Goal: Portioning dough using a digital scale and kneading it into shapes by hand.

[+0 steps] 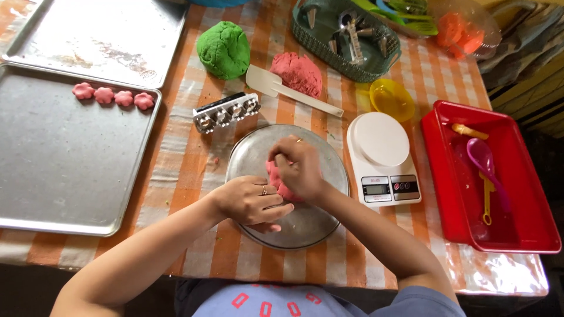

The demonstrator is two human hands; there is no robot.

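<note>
Pink, soft dough (pixel 276 179) sits pinched in my right hand (pixel 299 167) over the round metal plate (pixel 247 155); my left hand (pixel 249 201) curls loosely against it, palm down.

Bare forearms showed; the left hand (pixel 251 201) wore a ring, the right hand (pixel 298 167) another, above a blue-grey shirt (pixel 305 300) with red marks at six o'clock.

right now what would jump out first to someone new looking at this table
Both hands, left hand and right hand, press pink dough on a round metal plate at the centre. Behind it sit a green dough ball and a red dough lump; four pink flower shapes line the baking tray on the left.
</note>
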